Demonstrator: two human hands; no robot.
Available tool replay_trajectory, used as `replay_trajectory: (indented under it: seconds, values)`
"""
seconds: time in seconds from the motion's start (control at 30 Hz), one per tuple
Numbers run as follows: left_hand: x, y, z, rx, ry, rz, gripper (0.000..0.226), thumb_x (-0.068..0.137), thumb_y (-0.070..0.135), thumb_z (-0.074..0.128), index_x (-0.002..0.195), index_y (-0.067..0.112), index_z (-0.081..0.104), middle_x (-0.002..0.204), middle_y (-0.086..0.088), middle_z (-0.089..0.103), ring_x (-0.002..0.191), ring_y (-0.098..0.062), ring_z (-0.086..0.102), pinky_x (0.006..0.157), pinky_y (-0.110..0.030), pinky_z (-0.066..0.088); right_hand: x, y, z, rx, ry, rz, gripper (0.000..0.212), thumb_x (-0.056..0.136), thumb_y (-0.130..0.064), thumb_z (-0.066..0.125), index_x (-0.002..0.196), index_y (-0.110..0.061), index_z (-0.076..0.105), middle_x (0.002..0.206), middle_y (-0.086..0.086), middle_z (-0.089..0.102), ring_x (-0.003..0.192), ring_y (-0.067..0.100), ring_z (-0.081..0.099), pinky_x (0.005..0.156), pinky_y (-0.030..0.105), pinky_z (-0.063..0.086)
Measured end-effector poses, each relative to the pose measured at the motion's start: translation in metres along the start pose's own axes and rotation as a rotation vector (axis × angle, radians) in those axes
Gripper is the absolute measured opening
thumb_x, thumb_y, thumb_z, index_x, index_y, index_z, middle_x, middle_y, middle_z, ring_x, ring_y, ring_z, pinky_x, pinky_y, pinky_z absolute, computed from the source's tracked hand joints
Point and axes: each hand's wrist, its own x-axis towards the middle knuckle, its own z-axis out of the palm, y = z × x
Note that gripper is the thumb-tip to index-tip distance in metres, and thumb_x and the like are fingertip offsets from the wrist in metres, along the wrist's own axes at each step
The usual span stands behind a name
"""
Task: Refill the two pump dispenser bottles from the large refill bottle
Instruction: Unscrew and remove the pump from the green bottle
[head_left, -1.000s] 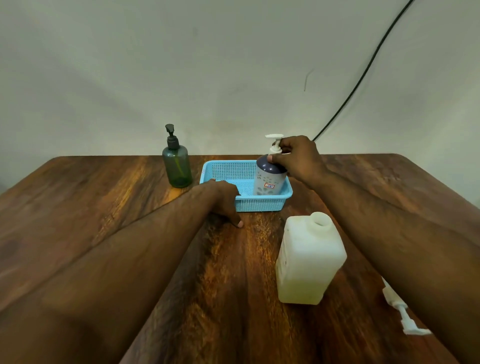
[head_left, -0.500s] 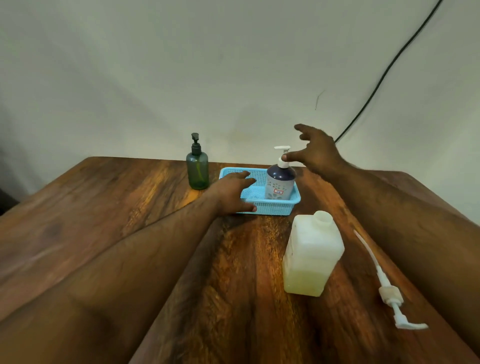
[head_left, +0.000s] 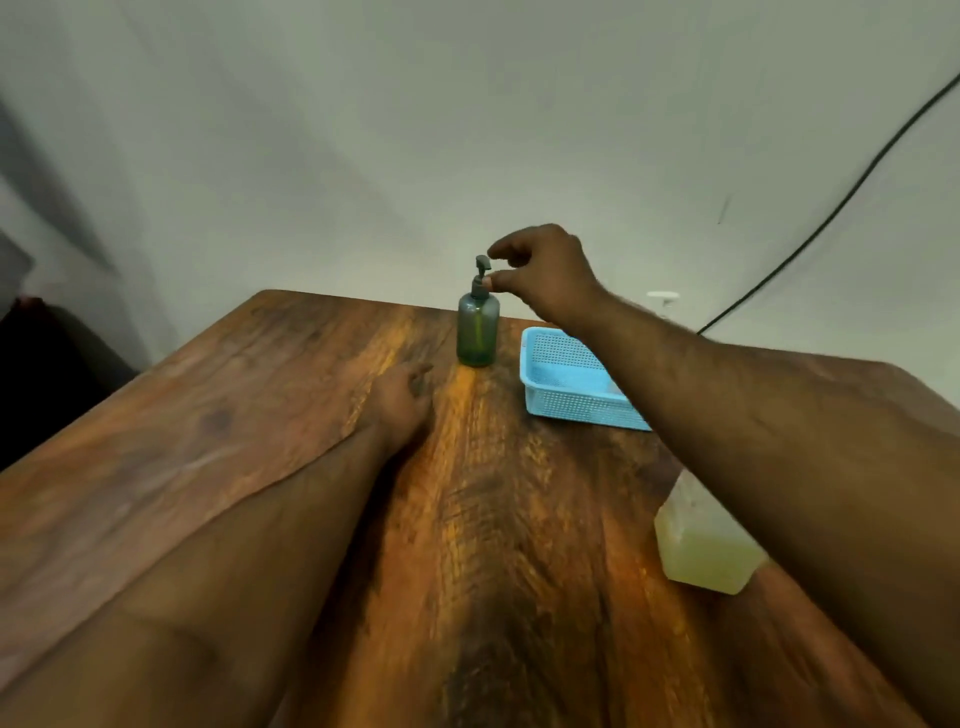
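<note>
Clearly reaching to unscrew it, the right hand (head_left: 545, 275) curls its fingers (head_left: 493, 282) loosely around the green pump bottle's (head_left: 477, 332) neck at frame centre, not yet gripping, while the left hand (head_left: 402, 397) rests slack-fingered on the tabletop (head_left: 234, 415).

A plain indoor room, possibly in a home. A worn wooden table (head_left: 260, 415) stands against a bare pale wall (head_left: 363, 156). A black cable (head_left: 841, 202) runs down the wall at right.

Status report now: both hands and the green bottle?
Right hand at green bottle pump, grip not closed. Left hand flat on table. Nothing blocking.
</note>
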Motion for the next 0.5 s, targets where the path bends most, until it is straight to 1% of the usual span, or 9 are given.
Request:
replay_trajectory:
  seconds: [0.07,0.13,0.17,0.2,0.3,0.4,0.43,0.5]
  values:
    - [0.006,-0.008,0.000,-0.022,0.009,-0.022,0.041,0.098,0.016,0.054,0.139,0.013,0.053,0.142,-0.006,0.053,0.126,-0.017,0.052,0.096,-0.022,0.037,0.004,0.006,0.028,0.076,0.029,0.075,0.041,0.073,-0.016,0.081,0.111,-0.008,0.071,0.109,0.006,0.070,0.097,0.014,0.063,0.084,0.022,0.047]
    - [0.011,-0.014,0.004,-0.050,0.026,-0.029,0.043,0.095,0.015,0.057,0.138,0.013,0.053,0.134,-0.007,0.060,0.113,-0.012,0.056,0.090,-0.020,0.039,0.008,0.017,0.052,0.115,0.064,0.162,0.038,0.073,-0.015,0.081,0.109,-0.006,0.070,0.109,0.007,0.069,0.100,0.017,0.063,0.085,0.023,0.048]
    - [0.013,-0.018,0.008,-0.051,0.026,-0.026,0.045,0.094,0.017,0.058,0.139,0.014,0.053,0.130,-0.008,0.062,0.108,-0.012,0.058,0.088,-0.021,0.041,0.011,0.023,0.062,0.120,0.077,0.205,0.037,0.074,-0.015,0.080,0.109,-0.007,0.070,0.110,0.007,0.069,0.101,0.018,0.062,0.086,0.024,0.048]
    - [0.014,-0.021,0.011,-0.039,0.021,-0.019,0.047,0.093,0.019,0.059,0.139,0.014,0.052,0.127,-0.009,0.064,0.108,-0.015,0.059,0.089,-0.024,0.043,0.013,0.028,0.072,0.121,0.083,0.242,0.038,0.074,-0.016,0.080,0.110,-0.009,0.069,0.113,0.006,0.068,0.102,0.018,0.062,0.086,0.024,0.047]
    - [0.019,-0.026,0.016,-0.007,0.014,0.013,0.046,0.092,0.018,0.060,0.137,0.010,0.055,0.127,-0.012,0.062,0.116,-0.024,0.059,0.098,-0.028,0.044,0.018,0.044,0.093,0.123,0.098,0.324,0.049,0.076,-0.017,0.079,0.121,-0.010,0.063,0.121,0.004,0.064,0.105,0.016,0.058,0.085,0.020,0.041]
    - [0.024,-0.032,0.017,-0.043,0.009,0.013,0.052,0.087,0.026,0.070,0.135,0.012,0.055,0.127,-0.008,0.060,0.113,-0.021,0.058,0.098,-0.035,0.048,0.027,0.056,0.109,0.127,0.109,0.358,0.056,0.078,-0.019,0.078,0.129,-0.008,0.055,0.131,0.006,0.059,0.117,0.020,0.054,0.085,0.017,0.035]
    - [0.025,-0.033,0.019,-0.067,0.011,0.007,0.056,0.084,0.030,0.073,0.134,0.014,0.054,0.127,-0.006,0.060,0.111,-0.019,0.058,0.096,-0.037,0.050,0.031,0.058,0.111,0.130,0.117,0.362,0.059,0.078,-0.020,0.078,0.130,-0.009,0.053,0.133,0.006,0.057,0.117,0.019,0.053,0.086,0.018,0.034]
    - [0.026,-0.037,0.021,-0.089,0.034,-0.004,0.058,0.081,0.031,0.077,0.133,0.017,0.054,0.126,-0.004,0.059,0.109,-0.016,0.058,0.094,-0.036,0.051,0.040,0.062,0.119,0.131,0.141,0.357,0.064,0.076,-0.024,0.080,0.132,-0.012,0.051,0.134,0.005,0.055,0.115,0.017,0.051,0.090,0.020,0.036]
